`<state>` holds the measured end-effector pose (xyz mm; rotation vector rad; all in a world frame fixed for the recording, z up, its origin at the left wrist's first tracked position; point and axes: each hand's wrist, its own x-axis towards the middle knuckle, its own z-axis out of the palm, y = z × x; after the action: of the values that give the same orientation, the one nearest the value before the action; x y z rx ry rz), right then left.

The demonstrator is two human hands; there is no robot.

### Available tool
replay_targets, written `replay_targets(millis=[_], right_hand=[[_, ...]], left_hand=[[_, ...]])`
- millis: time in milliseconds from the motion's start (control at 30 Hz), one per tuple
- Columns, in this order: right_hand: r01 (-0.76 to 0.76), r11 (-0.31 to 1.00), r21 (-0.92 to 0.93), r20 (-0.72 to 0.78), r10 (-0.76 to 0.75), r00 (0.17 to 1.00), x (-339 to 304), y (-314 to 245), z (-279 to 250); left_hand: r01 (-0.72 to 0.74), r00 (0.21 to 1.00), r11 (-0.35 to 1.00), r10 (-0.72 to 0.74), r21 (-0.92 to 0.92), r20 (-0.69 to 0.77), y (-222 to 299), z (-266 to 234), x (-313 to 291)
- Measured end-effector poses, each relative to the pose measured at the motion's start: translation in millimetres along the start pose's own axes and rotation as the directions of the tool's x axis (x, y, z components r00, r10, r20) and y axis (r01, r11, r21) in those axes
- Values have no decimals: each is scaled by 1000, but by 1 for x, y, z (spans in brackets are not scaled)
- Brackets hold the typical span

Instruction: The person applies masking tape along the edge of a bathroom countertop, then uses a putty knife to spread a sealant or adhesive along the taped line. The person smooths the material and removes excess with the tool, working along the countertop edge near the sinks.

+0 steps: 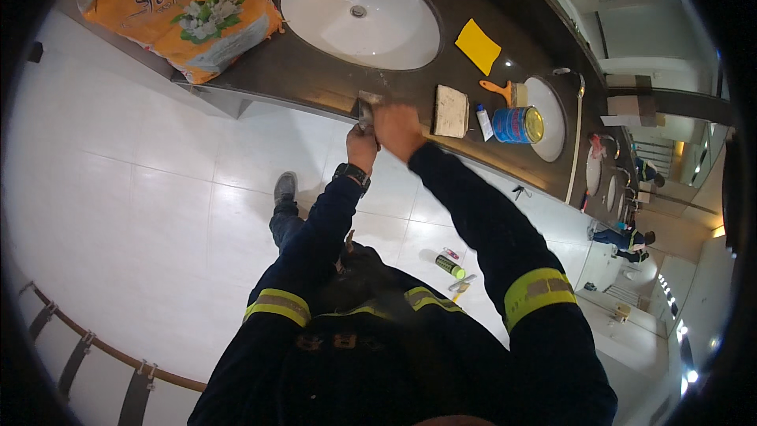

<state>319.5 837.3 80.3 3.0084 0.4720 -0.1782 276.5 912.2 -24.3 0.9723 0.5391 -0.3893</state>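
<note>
Both my hands meet at the front edge of a dark countertop (315,83). My left hand (363,148) is closed around the lower part of a flat grey blade, which looks like a putty knife (365,113). Right beside it, my right hand (399,128) is curled closed and slightly blurred; what its fingers hold is hidden. A small pale patch (371,97) shows on the counter by the blade. Just right of my right hand lies a square, stained pale block (451,110), with a white and blue tube (483,122) alongside it.
A blue tin (512,125) and an orange-handled paintbrush (501,92) sit near the second basin (548,102). Beyond are a yellow sheet (478,47) and an oval basin (359,39). An orange sack (169,28) overhangs at left. A green canister (450,267) lies on the floor. Another person (619,239) stands far right.
</note>
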Motion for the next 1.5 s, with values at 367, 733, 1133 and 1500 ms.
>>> replay_targets(millis=[367, 733, 1133, 1500], right_hand=[[12, 1000, -19, -24, -13, 1000, -12, 1, 3], [-65, 997, -49, -7, 65, 998, 11, 2, 3], [-82, 996, -41, 25, 83, 996, 15, 24, -5], [-96, 986, 135, -29, 100, 995, 6, 40, -25]], left_hand=[[-42, 998, 999, 42, 13, -39, 5, 14, -8], [4, 1000, 1000, -4, 3, -8, 3, 11, -16], [14, 997, 998, -9, -63, 72, 10, 10, -7], [-11, 986, 1000, 15, -22, 166, 31, -12, -35]])
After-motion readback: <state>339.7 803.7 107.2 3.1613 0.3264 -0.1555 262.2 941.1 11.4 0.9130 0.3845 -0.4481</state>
